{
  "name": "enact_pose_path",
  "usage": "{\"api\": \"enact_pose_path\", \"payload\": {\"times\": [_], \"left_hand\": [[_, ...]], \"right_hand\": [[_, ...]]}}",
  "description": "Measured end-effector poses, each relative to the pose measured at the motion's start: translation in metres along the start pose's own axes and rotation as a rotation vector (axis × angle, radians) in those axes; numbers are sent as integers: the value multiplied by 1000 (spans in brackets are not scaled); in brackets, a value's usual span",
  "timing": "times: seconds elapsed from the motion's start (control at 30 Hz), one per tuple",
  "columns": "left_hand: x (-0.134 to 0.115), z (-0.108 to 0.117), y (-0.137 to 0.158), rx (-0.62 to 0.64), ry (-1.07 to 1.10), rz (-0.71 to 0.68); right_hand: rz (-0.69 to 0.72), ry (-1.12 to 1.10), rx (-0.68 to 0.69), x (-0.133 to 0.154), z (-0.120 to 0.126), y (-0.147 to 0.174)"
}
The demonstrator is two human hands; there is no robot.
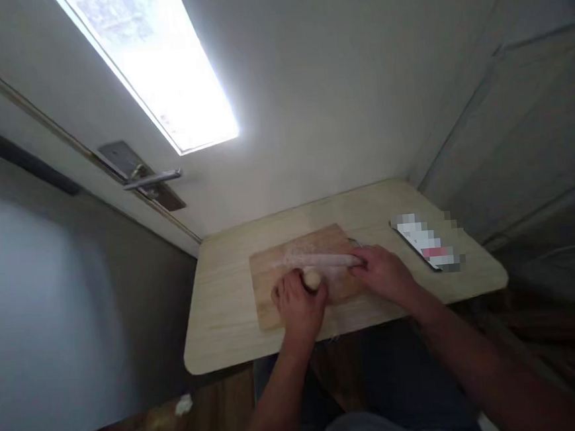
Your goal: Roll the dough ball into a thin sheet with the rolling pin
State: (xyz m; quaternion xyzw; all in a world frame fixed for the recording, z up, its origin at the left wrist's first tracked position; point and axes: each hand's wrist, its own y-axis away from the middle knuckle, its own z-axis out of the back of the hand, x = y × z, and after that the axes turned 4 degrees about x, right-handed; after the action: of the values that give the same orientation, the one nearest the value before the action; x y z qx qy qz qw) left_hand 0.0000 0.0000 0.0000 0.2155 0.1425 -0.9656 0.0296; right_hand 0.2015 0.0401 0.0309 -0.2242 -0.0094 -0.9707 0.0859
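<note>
Head view: one pale wooden counter [224, 300] carries one brown rectangular wooden board [264, 270], its near edge partly covered by the left hand [299, 301]. One flat, dark-edged slab [421, 241], its face pixelated, lies to the right. Above the board, the right hand [374, 270] grips one whitish stick-shaped roller [323, 260], hiding its right end; the left end blurs. The left hand's fingers curl around one pale round ball [312, 280], partly concealed; whether it touches the board is unclear.

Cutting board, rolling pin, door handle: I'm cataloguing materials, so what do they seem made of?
Cutting board: probably wood, matte, from its tan tone. Rolling pin: perhaps floured wood; its whitish, blurred surface leaves this open. Door handle: likely metal, satin, with grey sheen.
</note>
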Motion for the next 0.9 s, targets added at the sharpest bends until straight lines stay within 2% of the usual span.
{"api": "enact_pose_path", "payload": {"times": [0.13,0.23,0.33,0.4,0.47,0.6,0.73,0.9], "left_hand": [[12,15,4,33,16,-66],[29,33,-2,39,201,-72],[38,51,-16,-66,395,-24],[34,56,-28,-150,438,-58],[23,53,-41,-166,390,-136],[7,35,-57,-4,154,-192],[9,19,-55,96,7,-186],[15,16,-47,143,-54,-183]], "right_hand": [[41,4,56,-3,3,3],[58,-1,61,-2,3,4],[46,23,33,1,1,5],[47,47,27,2,0,7],[52,68,25,4,-1,9],[46,101,-2,6,-5,14],[46,136,-64,6,-8,17],[68,177,-115,7,-11,18]]}}
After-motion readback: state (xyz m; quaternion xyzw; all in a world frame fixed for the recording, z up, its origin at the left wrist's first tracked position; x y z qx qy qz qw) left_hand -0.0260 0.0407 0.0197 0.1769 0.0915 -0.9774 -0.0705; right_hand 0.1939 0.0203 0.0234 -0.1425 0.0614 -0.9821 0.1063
